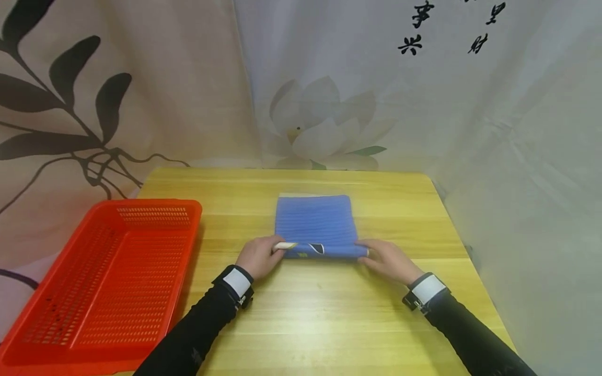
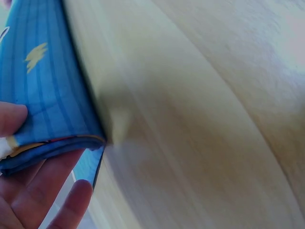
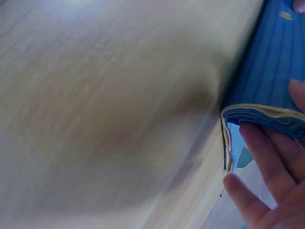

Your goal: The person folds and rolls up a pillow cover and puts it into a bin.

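Note:
A blue folded cloth (image 1: 315, 224) with faint stripes lies in the middle of the wooden table (image 1: 305, 313). My left hand (image 1: 261, 256) pinches its near left corner, thumb on top and fingers underneath. My right hand (image 1: 388, 259) pinches the near right corner the same way. In the left wrist view the cloth (image 2: 43, 90) shows several layers held between the thumb (image 2: 12, 119) and fingers. In the right wrist view the layered edge of the cloth (image 3: 267, 114) sits above the fingers (image 3: 259, 157), lifted slightly off the table.
A red perforated plastic basket (image 1: 103, 282) stands at the table's left, partly over the edge. Printed curtains hang close behind and to the right of the table. Bare tabletop lies in front of my hands and beyond the cloth.

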Demonstrator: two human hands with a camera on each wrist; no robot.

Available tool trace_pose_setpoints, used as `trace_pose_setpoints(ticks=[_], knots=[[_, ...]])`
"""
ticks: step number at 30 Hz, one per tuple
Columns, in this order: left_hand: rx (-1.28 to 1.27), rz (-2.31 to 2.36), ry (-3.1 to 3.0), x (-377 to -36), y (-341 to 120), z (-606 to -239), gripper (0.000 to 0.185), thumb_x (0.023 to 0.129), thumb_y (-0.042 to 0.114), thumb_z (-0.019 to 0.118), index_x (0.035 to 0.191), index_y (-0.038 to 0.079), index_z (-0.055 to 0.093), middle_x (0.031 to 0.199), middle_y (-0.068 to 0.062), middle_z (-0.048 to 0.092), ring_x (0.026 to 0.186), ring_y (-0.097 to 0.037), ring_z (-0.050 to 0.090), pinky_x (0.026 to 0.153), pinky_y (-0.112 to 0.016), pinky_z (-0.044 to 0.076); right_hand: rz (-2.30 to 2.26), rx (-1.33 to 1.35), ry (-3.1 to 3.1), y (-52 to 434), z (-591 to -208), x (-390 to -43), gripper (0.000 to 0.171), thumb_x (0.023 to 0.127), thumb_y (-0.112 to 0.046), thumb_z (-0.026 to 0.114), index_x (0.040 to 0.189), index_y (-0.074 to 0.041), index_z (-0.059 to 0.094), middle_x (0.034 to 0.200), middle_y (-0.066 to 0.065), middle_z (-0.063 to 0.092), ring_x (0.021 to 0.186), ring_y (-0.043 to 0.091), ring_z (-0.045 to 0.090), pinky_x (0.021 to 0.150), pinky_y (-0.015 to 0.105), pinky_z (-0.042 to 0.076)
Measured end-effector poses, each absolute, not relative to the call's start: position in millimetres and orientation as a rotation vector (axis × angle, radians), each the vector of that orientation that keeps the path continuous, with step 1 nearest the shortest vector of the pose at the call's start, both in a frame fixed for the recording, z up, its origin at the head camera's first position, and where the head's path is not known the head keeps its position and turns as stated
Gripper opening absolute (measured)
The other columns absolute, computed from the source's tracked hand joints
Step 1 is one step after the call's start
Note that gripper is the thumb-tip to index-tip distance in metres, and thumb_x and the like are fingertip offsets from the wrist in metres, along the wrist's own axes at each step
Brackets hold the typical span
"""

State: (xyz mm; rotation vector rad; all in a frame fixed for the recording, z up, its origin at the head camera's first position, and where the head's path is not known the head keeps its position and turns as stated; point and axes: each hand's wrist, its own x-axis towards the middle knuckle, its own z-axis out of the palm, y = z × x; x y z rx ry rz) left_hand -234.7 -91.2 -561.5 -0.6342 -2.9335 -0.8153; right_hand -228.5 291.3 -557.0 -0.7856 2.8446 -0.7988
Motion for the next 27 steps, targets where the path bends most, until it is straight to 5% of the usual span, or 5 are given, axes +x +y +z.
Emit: trace_pose_setpoints(ticks=[8, 12, 16, 22, 27], knots=[[-0.532, -0.958, -2.976, -241, -96, -561, 0.02, 0.1, 0.024, 0.076, 0.118, 0.016, 0.076, 0.076, 0.004, 0.061, 0.06, -0.014, 0.051, 0.056, -0.03, 0.037, -0.909, -0.674, 2.822, 290, -561, -233, 0.043, 0.104, -0.029, 0.071, 0.144, -0.011, 0.065, 0.137, 0.012, 0.072, 0.115, 0.034, 0.073, 0.098, 0.057, 0.058], [-0.496, -0.935, -2.902, -237, -97, -561, 0.041, 0.098, 0.026, 0.078, 0.136, 0.012, 0.072, 0.105, -0.006, 0.075, 0.084, -0.023, 0.069, 0.07, -0.04, 0.056, -0.952, -0.679, 2.805, 289, -562, -235, 0.044, 0.105, -0.029, 0.069, 0.145, -0.011, 0.065, 0.138, 0.011, 0.071, 0.114, 0.032, 0.074, 0.099, 0.057, 0.058], [-0.6, -0.696, -2.716, -226, -98, -557, 0.048, 0.096, 0.022, 0.081, 0.14, 0.008, 0.067, 0.133, -0.015, 0.071, 0.115, -0.034, 0.071, 0.092, -0.051, 0.06, -0.962, -0.681, 2.796, 288, -562, -237, 0.045, 0.105, -0.029, 0.069, 0.146, -0.011, 0.064, 0.139, 0.011, 0.071, 0.114, 0.032, 0.074, 0.099, 0.057, 0.058], [-0.918, -0.262, -2.443, -200, -98, -553, 0.037, 0.092, 0.019, 0.083, 0.127, 0.01, 0.074, 0.128, -0.01, 0.072, 0.116, -0.03, 0.07, 0.098, -0.047, 0.058, -0.955, -0.636, 2.809, 287, -562, -241, 0.047, 0.105, -0.028, 0.07, 0.148, -0.012, 0.062, 0.123, 0.009, 0.077, 0.097, 0.02, 0.074, 0.086, 0.046, 0.062], [-1.03, -0.081, -2.503, -188, -97, -565, 0.043, 0.096, 0.027, 0.079, 0.135, 0.01, 0.073, 0.141, -0.011, 0.07, 0.131, -0.03, 0.065, 0.11, -0.05, 0.052, -0.949, -0.643, 2.861, 286, -566, -243, 0.047, 0.105, -0.028, 0.071, 0.147, -0.012, 0.063, 0.116, 0.009, 0.078, 0.095, 0.019, 0.074, 0.087, 0.048, 0.061]])
